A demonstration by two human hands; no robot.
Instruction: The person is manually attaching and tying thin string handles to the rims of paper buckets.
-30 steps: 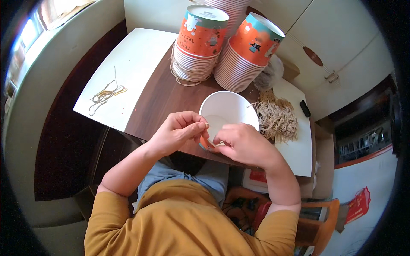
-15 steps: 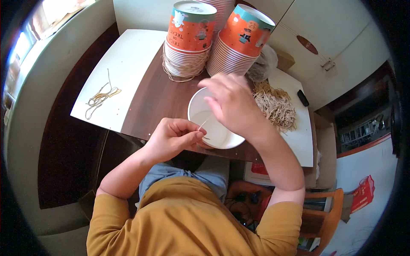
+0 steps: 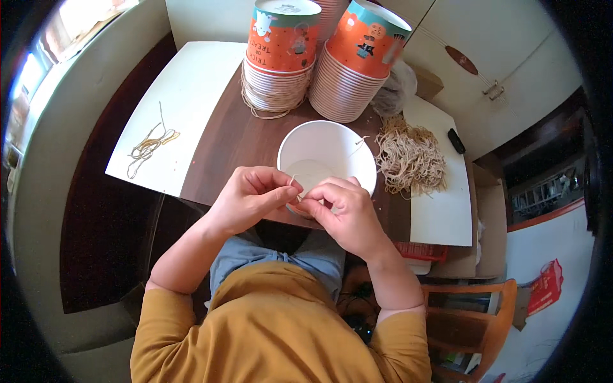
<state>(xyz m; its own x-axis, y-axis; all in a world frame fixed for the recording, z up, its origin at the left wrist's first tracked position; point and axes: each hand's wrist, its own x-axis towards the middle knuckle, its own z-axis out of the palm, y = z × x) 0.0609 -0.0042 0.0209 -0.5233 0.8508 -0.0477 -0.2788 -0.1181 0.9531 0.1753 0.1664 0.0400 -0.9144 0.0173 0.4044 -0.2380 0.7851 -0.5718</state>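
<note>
A paper bucket, white inside, stands upright with its mouth up at the table's near edge. At its near rim, my left hand pinches a thin beige cord between thumb and fingers. My right hand is closed in a pinch right beside it, fingertips at the same cord and almost touching the left ones. The exact hold of the right fingertips is partly hidden. A short cord end shows at the bucket's far right rim.
Behind stand two stacks of upturned orange buckets, a left stack with cords looped round it and a right stack. A heap of beige cords lies right, near a black object. Loose cords lie left.
My right hand has come down from above the bucket's far side to meet my left hand at the near rim. The left hand stays nearly in place, pinching the cord.
</note>
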